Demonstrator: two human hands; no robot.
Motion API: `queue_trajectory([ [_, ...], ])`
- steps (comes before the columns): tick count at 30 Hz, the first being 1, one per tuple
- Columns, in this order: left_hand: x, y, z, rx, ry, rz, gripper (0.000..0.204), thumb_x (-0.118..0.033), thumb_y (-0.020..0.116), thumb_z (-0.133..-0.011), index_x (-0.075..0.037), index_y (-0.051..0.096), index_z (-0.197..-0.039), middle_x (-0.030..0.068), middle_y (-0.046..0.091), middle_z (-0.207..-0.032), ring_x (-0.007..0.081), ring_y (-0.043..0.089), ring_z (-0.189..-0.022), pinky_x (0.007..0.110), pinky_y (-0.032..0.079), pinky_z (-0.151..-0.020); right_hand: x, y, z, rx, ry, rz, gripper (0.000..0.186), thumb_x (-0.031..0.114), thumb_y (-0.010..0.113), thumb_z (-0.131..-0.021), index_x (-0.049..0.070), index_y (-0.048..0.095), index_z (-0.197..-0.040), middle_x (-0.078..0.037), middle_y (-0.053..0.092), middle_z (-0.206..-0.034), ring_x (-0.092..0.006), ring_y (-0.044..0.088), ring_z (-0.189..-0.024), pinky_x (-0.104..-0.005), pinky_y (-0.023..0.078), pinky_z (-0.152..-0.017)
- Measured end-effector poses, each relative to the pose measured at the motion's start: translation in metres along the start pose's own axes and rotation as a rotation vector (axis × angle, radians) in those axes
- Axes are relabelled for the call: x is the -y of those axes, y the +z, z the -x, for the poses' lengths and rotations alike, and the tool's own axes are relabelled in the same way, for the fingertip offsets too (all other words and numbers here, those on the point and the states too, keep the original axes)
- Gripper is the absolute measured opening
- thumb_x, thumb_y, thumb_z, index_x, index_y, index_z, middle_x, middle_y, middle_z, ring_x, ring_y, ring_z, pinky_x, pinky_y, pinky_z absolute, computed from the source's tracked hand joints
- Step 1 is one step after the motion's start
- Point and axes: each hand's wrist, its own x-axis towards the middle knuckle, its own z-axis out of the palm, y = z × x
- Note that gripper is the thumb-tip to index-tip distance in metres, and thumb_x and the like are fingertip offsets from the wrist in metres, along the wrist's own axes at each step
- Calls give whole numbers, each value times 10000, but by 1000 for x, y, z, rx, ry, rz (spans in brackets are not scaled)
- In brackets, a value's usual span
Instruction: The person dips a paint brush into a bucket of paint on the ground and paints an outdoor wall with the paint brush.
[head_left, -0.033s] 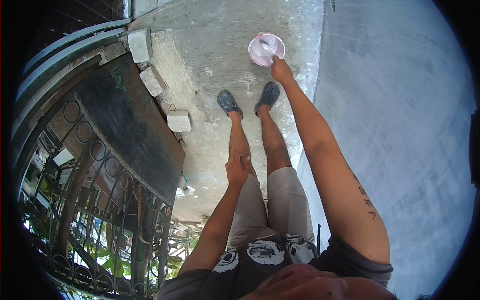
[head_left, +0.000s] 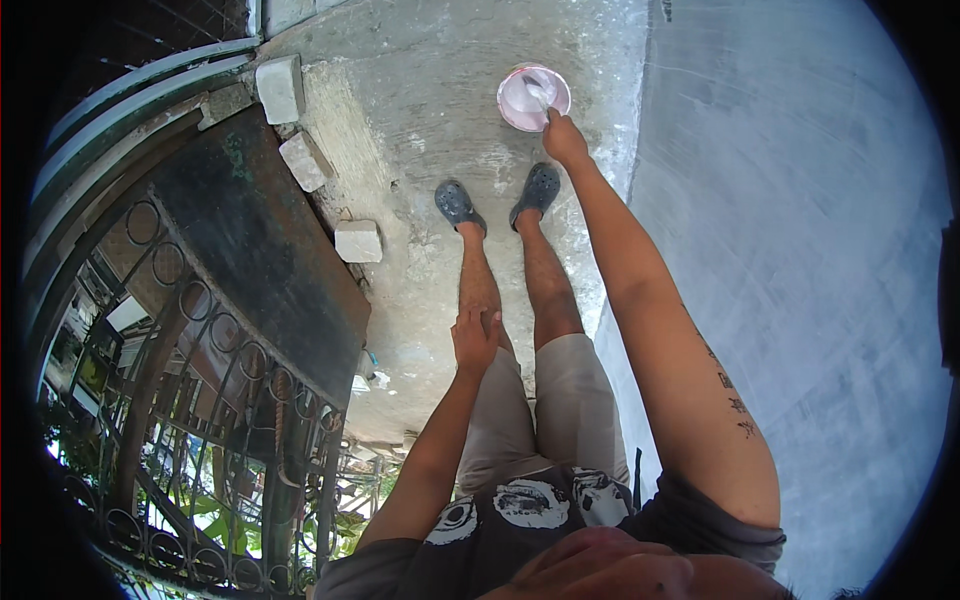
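A round bucket with a pinkish-white rim stands on the floor beyond my feet, with pale paint inside. My right hand reaches down to its near right edge. Its fingers are wrapped round the handle of a paintbrush, whose whitish head is inside the bucket; its exact outline is smeared. My left hand lies on my left knee with fingers spread over it, holding nothing.
Along my right runs a pale bluish-white wall. On the left are several pale blocks, a dark panel and a metal railing with rings. My grey clogs stand on the concrete floor.
The paintbrush head has shifted slightly to the right inside the bucket. My left hand and legs keep their places.
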Motion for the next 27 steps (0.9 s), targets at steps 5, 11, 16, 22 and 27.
queue_trajectory([
  [5,-5,5,-4,-8,19,17,483,-459,591,-1006,-25,628,-1217,199,600,-1297,397,575,-1207,515,421,-1018,-13,-3,-14,70,45,163,455,170,458,-979,44,490,-1415,-290,618,-1276,-444,653,-1161,-543,536,-959],
  [11,-4,5,-10,9,10,-15,474,-461,589,-1008,-33,633,-1206,196,603,-1290,385,574,-1225,513,424,-1017,-13,8,-18,300,-34,224,476,124,478,-924,-26,527,-1374,-314,677,-1186,-446,667,-1123,-523,512,-988],
  [16,-3,4,-9,-5,6,-14,466,-466,590,-1007,-42,636,-1194,181,611,-1259,373,582,-1204,511,434,-1001,-7,8,-11,341,-32,217,475,154,509,-910,-20,566,-1348,-312,666,-1232,-433,653,-1167,-513,502,-1013],
  [22,-2,6,-10,-11,15,-13,463,-469,596,-1002,-46,637,-1187,173,605,-1258,367,578,-1204,508,436,-999,12,-21,-16,364,-16,222,475,230,540,-916,-5,625,-1321,-270,659,-1292,-406,640,-1210,-482,498,-1049],
  [27,-3,6,-11,-15,25,-27,456,-461,603,-999,-48,638,-1188,174,602,-1259,364,576,-1206,507,436,-998,22,-43,3,400,-14,285,470,252,548,-919,2,640,-1306,-242,665,-1301,-390,640,-1217,-478,496,-1055],
])
